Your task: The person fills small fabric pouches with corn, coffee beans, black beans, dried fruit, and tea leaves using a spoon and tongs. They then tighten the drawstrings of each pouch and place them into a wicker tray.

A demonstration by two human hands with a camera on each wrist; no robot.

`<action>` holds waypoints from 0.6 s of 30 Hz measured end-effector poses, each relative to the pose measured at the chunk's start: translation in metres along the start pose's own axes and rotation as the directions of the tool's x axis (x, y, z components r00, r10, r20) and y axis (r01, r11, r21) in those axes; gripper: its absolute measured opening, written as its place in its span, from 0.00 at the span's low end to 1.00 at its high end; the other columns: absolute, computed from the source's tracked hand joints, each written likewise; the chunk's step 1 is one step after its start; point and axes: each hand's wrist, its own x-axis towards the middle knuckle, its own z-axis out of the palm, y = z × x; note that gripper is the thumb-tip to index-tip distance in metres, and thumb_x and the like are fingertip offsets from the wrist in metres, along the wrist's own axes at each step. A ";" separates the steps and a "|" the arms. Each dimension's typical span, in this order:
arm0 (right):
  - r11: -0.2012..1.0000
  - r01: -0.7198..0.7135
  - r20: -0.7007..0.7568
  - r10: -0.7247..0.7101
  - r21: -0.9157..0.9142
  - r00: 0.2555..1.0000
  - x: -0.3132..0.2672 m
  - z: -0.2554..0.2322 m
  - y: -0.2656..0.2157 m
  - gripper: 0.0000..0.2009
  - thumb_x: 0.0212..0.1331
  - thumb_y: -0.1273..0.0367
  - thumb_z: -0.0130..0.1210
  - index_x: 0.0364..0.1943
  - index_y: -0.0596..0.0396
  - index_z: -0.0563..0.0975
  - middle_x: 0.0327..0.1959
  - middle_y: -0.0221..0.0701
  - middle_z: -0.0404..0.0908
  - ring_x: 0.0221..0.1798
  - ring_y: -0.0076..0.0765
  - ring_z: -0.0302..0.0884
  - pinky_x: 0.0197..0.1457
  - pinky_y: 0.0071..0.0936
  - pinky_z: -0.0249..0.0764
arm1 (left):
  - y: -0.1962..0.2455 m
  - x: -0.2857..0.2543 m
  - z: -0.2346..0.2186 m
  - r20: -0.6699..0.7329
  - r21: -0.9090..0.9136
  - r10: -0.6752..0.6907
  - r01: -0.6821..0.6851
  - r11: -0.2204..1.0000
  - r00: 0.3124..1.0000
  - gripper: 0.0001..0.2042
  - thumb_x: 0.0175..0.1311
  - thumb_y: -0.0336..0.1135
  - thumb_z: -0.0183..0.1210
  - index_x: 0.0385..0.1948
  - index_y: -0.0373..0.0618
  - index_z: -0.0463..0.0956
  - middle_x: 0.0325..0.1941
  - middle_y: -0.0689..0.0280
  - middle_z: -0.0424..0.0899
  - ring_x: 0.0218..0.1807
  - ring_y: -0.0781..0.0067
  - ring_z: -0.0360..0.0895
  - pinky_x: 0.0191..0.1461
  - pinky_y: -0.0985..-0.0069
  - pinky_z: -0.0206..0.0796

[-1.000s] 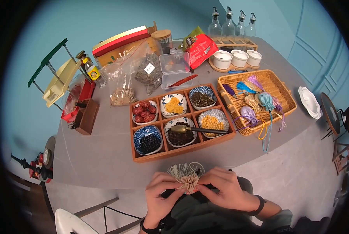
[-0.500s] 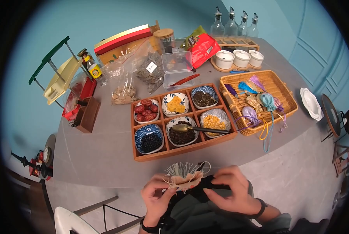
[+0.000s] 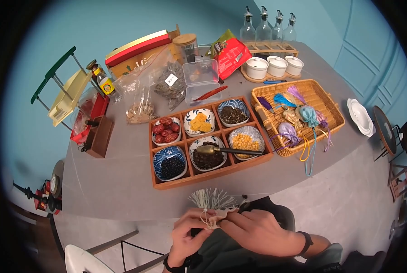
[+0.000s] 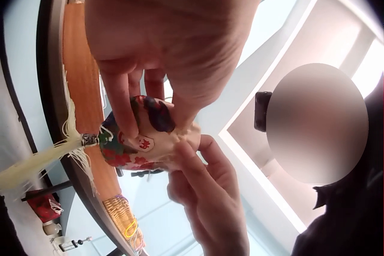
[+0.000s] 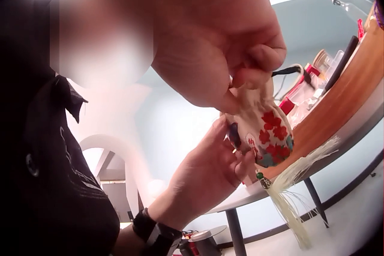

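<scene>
A beige cloth sachet pouch (image 5: 273, 130) with red flowers and a pale tassel (image 5: 291, 208) is between both hands, just off the table's front edge. My left hand (image 3: 189, 234) grips its side, thumb and fingers on the cloth near the mouth. At the mouth, my right hand (image 3: 262, 232) pinches the cloth, its curled fingers covering part of the opening in the head view. In the left wrist view the right thumb and fingertips (image 4: 195, 160) press the gathered rim. The tassel hangs from the pouch's base, on the side away from the body.
A wooden compartment tray (image 3: 208, 179) holds bowls of dates, berries and corn kernels; a dark-handled scoop (image 3: 230, 150) lies across two. To its right is a wicker basket (image 3: 337, 109) of sachets and tassels. Bags, boxes, white jars (image 3: 257, 69) and glass bottles (image 3: 263, 31) stand behind.
One second ago both hands pinched the gathered mouth. Then my right hand drew off to the right and the mouth spread; now it is back pinching the cloth, while my left hand kept hold.
</scene>
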 end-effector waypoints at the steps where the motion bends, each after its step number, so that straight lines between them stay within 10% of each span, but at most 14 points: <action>1: 0.998 -0.046 0.079 0.043 0.037 0.996 -0.002 0.001 -0.001 0.21 0.52 0.69 0.61 0.53 0.52 0.79 0.44 0.28 0.79 0.28 0.24 0.76 0.28 0.20 0.74 | -0.003 -0.002 -0.002 0.083 -0.027 0.009 -0.006 1.000 0.996 0.14 0.56 0.19 0.72 0.42 0.40 0.79 0.53 0.54 0.83 0.55 0.56 0.84 0.56 0.64 0.78; 7: 0.982 0.172 0.202 -0.152 -0.084 0.967 0.000 -0.005 -0.012 0.17 0.53 0.69 0.59 0.49 0.48 0.77 0.55 0.32 0.75 0.25 0.21 0.74 0.25 0.17 0.72 | 0.035 0.014 -0.012 0.109 -0.147 -0.287 0.301 0.942 0.952 0.37 0.47 0.21 0.76 0.61 0.46 0.66 0.76 0.50 0.63 0.70 0.50 0.74 0.57 0.64 0.77; 9: 0.975 0.207 0.185 -0.190 -0.082 0.964 0.003 -0.004 -0.014 0.15 0.54 0.68 0.58 0.47 0.48 0.77 0.56 0.32 0.75 0.25 0.21 0.75 0.25 0.16 0.71 | 0.036 0.017 -0.017 0.088 -0.158 -0.285 0.296 0.942 0.954 0.38 0.43 0.24 0.76 0.61 0.45 0.69 0.74 0.50 0.69 0.66 0.50 0.77 0.58 0.63 0.77; 11: 0.951 0.306 0.132 -0.298 -0.038 0.945 0.007 -0.003 -0.016 0.18 0.53 0.69 0.59 0.50 0.45 0.79 0.49 0.25 0.77 0.25 0.19 0.70 0.26 0.17 0.67 | 0.031 0.023 -0.032 0.438 0.205 -0.343 0.279 0.938 0.831 0.39 0.40 0.29 0.77 0.61 0.46 0.70 0.67 0.51 0.77 0.62 0.50 0.81 0.58 0.65 0.76; 18: 0.937 0.347 0.131 -0.339 -0.042 0.931 0.023 -0.019 -0.011 0.15 0.53 0.69 0.60 0.46 0.55 0.80 0.55 0.35 0.76 0.35 0.27 0.71 0.35 0.16 0.71 | 0.023 0.020 -0.029 0.320 0.081 -0.202 0.186 0.979 0.926 0.25 0.42 0.31 0.76 0.46 0.42 0.79 0.46 0.61 0.84 0.47 0.59 0.83 0.53 0.67 0.75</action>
